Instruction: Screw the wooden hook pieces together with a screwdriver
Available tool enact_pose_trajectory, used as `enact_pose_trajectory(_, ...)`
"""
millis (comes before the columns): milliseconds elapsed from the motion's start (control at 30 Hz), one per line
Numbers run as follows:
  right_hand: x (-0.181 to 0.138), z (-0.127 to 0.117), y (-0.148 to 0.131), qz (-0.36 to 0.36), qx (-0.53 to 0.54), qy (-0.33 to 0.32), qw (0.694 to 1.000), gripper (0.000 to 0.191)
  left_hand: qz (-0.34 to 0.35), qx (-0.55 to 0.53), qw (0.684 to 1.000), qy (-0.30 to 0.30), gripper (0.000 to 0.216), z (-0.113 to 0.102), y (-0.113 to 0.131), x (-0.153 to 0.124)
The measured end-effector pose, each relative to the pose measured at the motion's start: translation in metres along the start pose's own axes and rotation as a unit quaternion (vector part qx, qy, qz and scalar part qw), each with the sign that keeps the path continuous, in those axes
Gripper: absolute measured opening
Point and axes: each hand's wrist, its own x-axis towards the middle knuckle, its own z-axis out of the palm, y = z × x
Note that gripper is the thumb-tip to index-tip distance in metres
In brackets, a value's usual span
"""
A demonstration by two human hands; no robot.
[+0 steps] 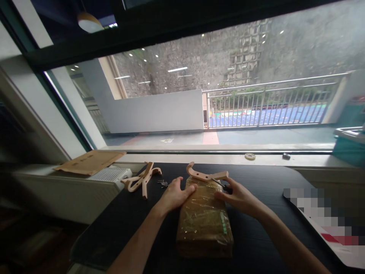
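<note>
A brown block wrapped in clear plastic film (203, 222) lies on the black table (265, 182) in front of me. My left hand (173, 195) rests on its far left corner with the fingers spread flat. My right hand (238, 196) lies on its far right corner, fingers curled around a thin dark tool (222, 185) with a dark handle. Just beyond the block, a curved wooden hook piece (205, 174) sits on the table, close to both hands.
Two more curved wooden pieces (142, 179) lie crossed at the table's left, with small dark screws (163, 183) beside them. Cardboard (89, 161) and a white radiator (110, 176) sit further left. A roll of tape (250, 156) is on the window sill.
</note>
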Motion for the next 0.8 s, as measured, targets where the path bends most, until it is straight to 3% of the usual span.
enact_pose_trajectory(133, 0.002, 0.011, 0.002, -0.017, 0.007, 0.02, 1.0, 0.051, 0.015, -0.176, 0.98, -0.094, 0.074, 0.006, 0.004, 0.01)
enact_pose_trajectory(233, 0.002, 0.011, -0.003, -0.052, 0.039, 0.082, 0.994, 0.048, 0.05, -0.285, 0.956, -0.053, 0.078, 0.018, 0.009, 0.021)
enact_pose_trajectory(300, 0.004, 0.011, -0.003, -0.057, 0.056, 0.127, 0.989, 0.053, 0.059, -0.305, 0.95, -0.018, 0.068, 0.024, 0.009, 0.024)
enact_pose_trajectory(400, 0.006, 0.008, -0.001, -0.042, 0.076, 0.159, 0.983, 0.054, 0.041, -0.316, 0.947, -0.031, 0.053, 0.03, 0.004, 0.02)
enact_pose_trajectory(467, 0.009, -0.005, -0.001, -0.021, 0.048, 0.134, 0.99, 0.058, 0.026, -0.328, 0.942, -0.074, 0.053, 0.03, -0.001, 0.017)
enact_pose_trajectory(567, 0.015, -0.044, -0.015, 0.005, -0.07, 0.057, 0.996, 0.07, 0.027, -0.348, 0.93, -0.117, 0.056, 0.027, -0.007, 0.018)
enact_pose_trajectory(700, 0.032, -0.094, -0.06, -0.044, -0.224, -0.051, 0.972, 0.038, 0.038, -0.329, 0.928, -0.17, 0.049, 0.023, -0.01, 0.027)
enact_pose_trajectory(800, 0.041, -0.098, -0.094, -0.061, -0.311, -0.088, 0.944, 0.036, 0.051, -0.275, 0.935, -0.216, 0.034, 0.022, -0.007, 0.026)
